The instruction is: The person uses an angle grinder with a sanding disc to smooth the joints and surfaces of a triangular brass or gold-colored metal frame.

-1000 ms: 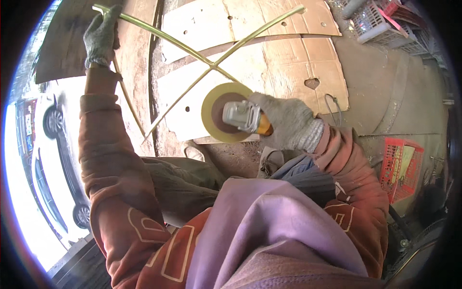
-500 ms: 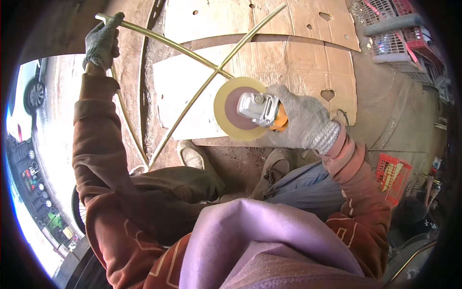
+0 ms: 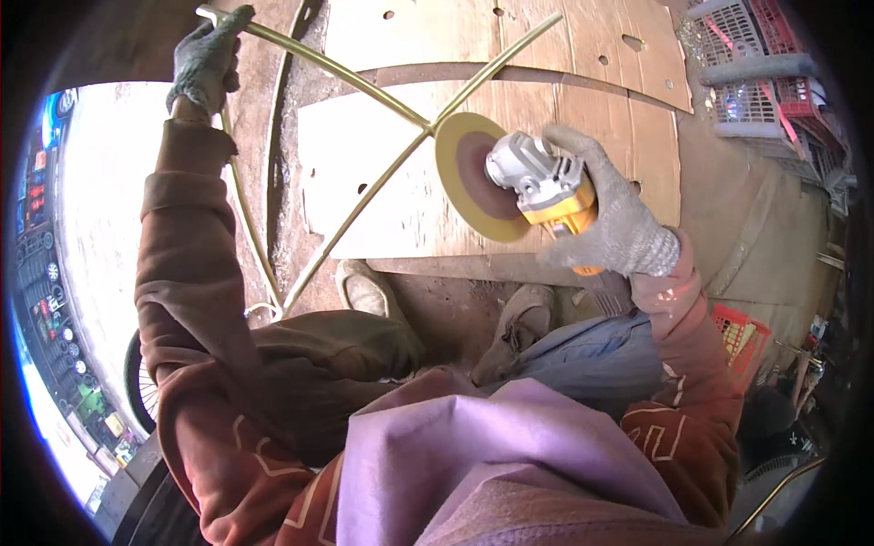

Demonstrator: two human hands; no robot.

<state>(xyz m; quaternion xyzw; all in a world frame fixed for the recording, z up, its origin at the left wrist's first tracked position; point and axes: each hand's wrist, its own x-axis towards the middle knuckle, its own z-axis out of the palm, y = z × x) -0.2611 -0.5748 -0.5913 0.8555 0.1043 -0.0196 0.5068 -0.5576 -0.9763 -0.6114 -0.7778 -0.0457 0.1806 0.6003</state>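
My right hand (image 3: 624, 214), in a grey knit glove, is wrapped round the yellow body of an angle grinder (image 3: 555, 187) with a silver head. Its round yellow and brown disc (image 3: 460, 168) is tilted, its edge close beside the crossing of a brass-coloured metal tube frame (image 3: 319, 63). Whether the disc touches the tubes, I cannot tell. At the far left end of this X-shaped frame, my gloved left hand (image 3: 208, 64) is closed round a tube. The frame's near end comes down beside my left knee.
Flat cardboard sheets (image 3: 391, 223) with holes lie beneath the frame and grinder. Plastic crates (image 3: 742, 100) stand at the far right, and a red basket (image 3: 736, 332) sits nearer. My shoes (image 3: 369, 293) are just this side of the cardboard. A spoked wheel (image 3: 141, 387) shows at the left.
The grinder has moved right and its disc has tipped from nearly flat to a slant. The view has shifted slightly; my left hand keeps its hold on the tube.
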